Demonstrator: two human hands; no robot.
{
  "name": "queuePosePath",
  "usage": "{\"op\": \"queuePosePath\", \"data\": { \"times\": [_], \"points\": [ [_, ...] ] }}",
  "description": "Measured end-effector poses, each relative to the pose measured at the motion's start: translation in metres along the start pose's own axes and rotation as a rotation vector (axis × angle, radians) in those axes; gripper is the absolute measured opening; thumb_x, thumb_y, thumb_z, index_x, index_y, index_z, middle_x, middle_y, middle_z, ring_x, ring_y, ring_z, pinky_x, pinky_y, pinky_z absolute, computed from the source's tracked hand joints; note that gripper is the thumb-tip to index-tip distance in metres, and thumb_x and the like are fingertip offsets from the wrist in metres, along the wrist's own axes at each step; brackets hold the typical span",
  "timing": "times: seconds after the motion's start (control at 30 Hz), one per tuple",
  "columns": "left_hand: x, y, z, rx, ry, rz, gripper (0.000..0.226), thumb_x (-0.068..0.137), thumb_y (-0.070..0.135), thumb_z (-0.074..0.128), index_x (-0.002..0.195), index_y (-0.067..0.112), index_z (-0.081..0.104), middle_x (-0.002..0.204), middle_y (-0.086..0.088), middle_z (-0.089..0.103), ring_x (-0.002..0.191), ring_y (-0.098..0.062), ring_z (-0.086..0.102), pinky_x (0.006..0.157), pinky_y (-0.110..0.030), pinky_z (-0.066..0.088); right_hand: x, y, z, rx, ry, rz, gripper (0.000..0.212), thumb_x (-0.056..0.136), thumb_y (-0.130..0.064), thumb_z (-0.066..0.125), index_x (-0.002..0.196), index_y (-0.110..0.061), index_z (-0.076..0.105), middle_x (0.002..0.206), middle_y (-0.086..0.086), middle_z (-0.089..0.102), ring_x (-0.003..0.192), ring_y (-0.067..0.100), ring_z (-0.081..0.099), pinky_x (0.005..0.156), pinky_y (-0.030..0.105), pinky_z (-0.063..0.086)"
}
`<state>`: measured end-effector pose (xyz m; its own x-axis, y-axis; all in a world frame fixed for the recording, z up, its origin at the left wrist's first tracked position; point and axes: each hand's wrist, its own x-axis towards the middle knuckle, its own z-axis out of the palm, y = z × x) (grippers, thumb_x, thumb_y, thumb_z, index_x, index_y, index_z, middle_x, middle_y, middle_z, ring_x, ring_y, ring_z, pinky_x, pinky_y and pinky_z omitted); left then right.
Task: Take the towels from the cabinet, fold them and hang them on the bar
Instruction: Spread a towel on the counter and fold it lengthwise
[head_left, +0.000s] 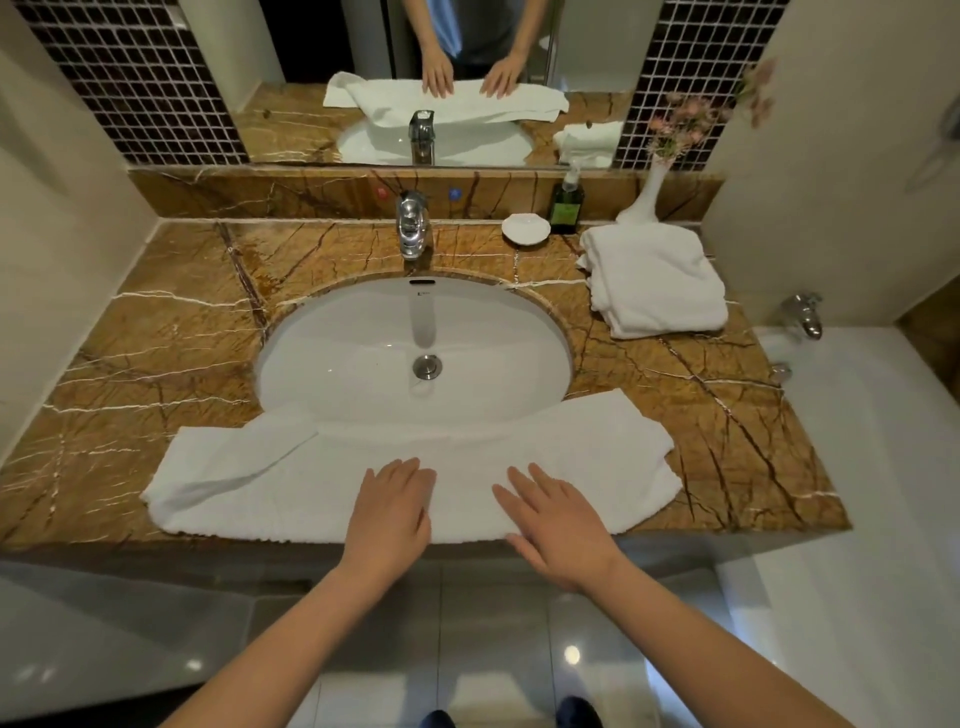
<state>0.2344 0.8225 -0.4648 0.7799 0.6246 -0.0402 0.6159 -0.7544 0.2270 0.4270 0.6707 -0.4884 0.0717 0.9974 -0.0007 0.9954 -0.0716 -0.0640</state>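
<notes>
A long white towel (270, 467) lies folded lengthwise along the front edge of the brown marble counter (156, 353), its far edge sagging over the rim of the sink (415, 343). My left hand (389, 512) rests flat on the towel's middle, fingers apart. My right hand (558, 522) lies flat just to the right of it, palm down at the towel's near edge. A stack of folded white towels (657, 280) sits at the back right of the counter. No cabinet or bar is in view.
A chrome tap (413, 223) stands behind the sink. A white soap dish (525, 228), a green pump bottle (567, 200) and a white vase of pink flowers (647, 195) line the back right. A mirror (431, 78) hangs above. A bathtub (857, 467) adjoins on the right.
</notes>
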Motion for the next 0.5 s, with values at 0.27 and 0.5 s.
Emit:
{"op": "queuePosePath", "data": {
  "times": [0.27,0.5],
  "points": [
    [0.033,0.092,0.019,-0.17,0.084,0.223,0.029,0.083,0.013,0.064,0.112,0.016,0.066,0.115,-0.004,0.066,0.103,-0.022,0.064,0.097,-0.026,0.042,-0.024,0.071,-0.015,0.267,0.278,0.583,0.046,0.084,0.0,0.056,0.129,-0.01,0.055,0.129,0.011,0.056,0.12,0.028,0.052,0.097,0.044,0.046],
    [0.06,0.16,0.04,-0.186,-0.072,0.278,0.042,0.095,0.021,0.043,0.137,0.016,0.046,0.148,-0.006,0.041,0.135,-0.027,0.037,0.114,-0.035,0.023,-0.057,0.105,-0.014,0.489,0.322,0.657,0.06,0.073,0.012,0.052,0.13,-0.007,0.05,0.117,0.009,0.046,0.106,0.023,0.047,0.085,0.033,0.047]
  ]
}}
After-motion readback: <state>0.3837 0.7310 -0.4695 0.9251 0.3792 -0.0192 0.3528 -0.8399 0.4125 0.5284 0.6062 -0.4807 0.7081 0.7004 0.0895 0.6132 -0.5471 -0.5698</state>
